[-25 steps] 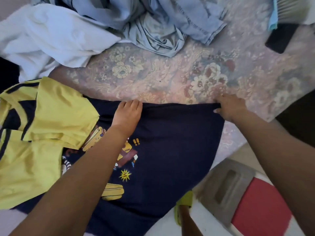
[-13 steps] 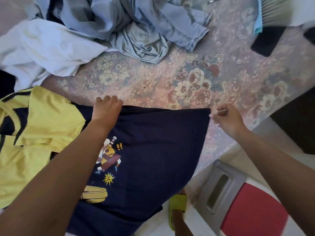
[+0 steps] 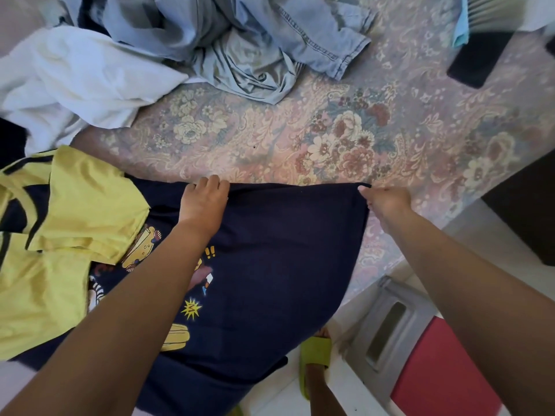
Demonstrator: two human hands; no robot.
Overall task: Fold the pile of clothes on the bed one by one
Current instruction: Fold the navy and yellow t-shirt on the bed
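Note:
A navy t-shirt [image 3: 279, 265] with a cartoon print lies spread on the floral bed [image 3: 345, 136], hanging over the near edge. My left hand [image 3: 202, 202] rests on its far edge near the middle, fingers curled over the fabric. My right hand [image 3: 387, 202] pinches the far right corner of the same shirt. A yellow shirt [image 3: 57, 235] with dark stripes lies partly over the navy shirt's left side. At the back sits a pile of clothes: a white garment [image 3: 75, 82], a grey-blue garment [image 3: 240, 61] and a denim piece [image 3: 318, 37].
A black flat object [image 3: 477, 58] lies at the bed's far right, beside a light blue brush [image 3: 468, 19]. Below the bed's right edge stands a grey and red stool [image 3: 420, 355]. My foot in a green slipper [image 3: 315, 355] is on the white floor.
The view shifted slightly. Both hands stay on the navy shirt's far edge; the right hand still pinches the corner, pulling the edge straight.

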